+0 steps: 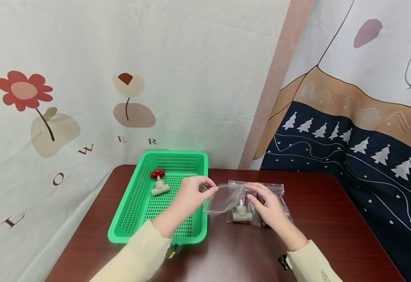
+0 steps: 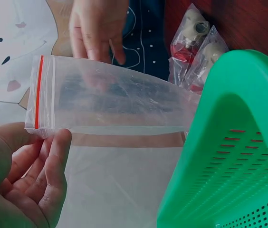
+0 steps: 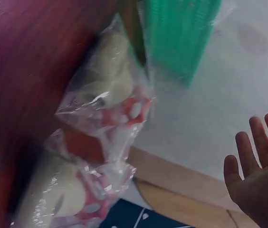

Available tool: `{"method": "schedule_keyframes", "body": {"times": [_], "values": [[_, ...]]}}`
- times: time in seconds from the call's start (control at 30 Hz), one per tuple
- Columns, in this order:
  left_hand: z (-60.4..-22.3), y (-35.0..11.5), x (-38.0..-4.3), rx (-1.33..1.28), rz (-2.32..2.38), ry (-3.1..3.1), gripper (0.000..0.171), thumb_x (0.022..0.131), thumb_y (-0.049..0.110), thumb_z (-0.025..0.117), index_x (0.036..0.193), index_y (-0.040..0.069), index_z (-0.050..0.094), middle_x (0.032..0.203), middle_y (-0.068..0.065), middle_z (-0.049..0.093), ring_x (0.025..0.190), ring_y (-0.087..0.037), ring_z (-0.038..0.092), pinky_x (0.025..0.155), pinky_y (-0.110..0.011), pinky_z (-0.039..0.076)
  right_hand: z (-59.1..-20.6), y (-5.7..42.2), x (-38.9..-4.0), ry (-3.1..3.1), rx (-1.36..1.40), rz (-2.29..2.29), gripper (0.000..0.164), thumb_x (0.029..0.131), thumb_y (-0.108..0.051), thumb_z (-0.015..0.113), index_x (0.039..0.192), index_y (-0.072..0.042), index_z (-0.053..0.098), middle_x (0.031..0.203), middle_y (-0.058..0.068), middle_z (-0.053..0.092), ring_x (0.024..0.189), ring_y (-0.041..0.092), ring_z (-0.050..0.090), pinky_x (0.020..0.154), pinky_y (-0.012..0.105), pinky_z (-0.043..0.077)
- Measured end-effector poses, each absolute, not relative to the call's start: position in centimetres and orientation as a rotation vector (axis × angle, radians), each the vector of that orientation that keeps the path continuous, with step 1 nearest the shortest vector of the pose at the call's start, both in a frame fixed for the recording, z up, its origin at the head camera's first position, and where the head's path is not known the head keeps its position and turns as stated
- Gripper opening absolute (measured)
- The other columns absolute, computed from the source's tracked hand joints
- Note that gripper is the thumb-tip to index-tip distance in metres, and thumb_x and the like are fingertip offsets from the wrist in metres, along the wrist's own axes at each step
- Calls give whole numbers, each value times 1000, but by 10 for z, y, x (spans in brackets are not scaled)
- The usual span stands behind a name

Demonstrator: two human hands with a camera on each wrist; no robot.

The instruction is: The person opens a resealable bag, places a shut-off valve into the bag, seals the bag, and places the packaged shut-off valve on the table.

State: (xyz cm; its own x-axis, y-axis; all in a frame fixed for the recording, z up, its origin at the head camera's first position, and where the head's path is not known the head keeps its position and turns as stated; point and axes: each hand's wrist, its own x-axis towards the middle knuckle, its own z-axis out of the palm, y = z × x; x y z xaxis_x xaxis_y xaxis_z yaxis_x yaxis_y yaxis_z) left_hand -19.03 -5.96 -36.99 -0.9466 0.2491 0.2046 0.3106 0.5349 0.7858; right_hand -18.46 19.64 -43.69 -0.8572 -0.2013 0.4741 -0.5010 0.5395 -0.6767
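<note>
In the head view my left hand pinches an upper corner of a clear zip bag between thumb and fingers. The left wrist view shows the bag's red seal line beside my fingertips; the bag looks flat, with nothing inside. My right hand is at the bag's other side, fingers extended, fingertips right at its edge. In the right wrist view those fingers are spread and relaxed. A valve with a red handwheel lies in the green basket. Behind my right hand are bagged valves, partly hidden by it.
The basket stands left of centre on the dark red wooden table, its right rim close under the held bag. A printed cloth hangs behind the table's far edge and along its sides.
</note>
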Motion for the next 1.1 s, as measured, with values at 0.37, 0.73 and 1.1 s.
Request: {"method": "schedule_keyframes", "body": {"times": [0.37,0.73,1.1], "values": [[-372,-61,-190,-548,-1561,-2712,5,84,24,73,85,20,71,70,4,68,66,-21,67,54,-27,49,-414,182,-171,-2386,526,1267,20,83,0,68,103,-4,70,104,10,68,99,9,58,75,11,43],[-378,-64,-190,-525,-1809,-2663,12,82,23,74,87,13,72,77,-5,69,66,-21,67,63,-27,51,-419,188,-170,-2267,603,1389,11,82,5,67,92,-1,69,91,13,67,82,7,58,61,18,46],[-379,-72,-191,-522,-1855,-2662,14,82,27,74,90,15,72,77,-3,69,72,-28,67,66,-30,52,-415,193,-164,-2194,633,1539,13,81,11,64,93,5,68,93,11,66,82,1,56,62,15,47]]}}
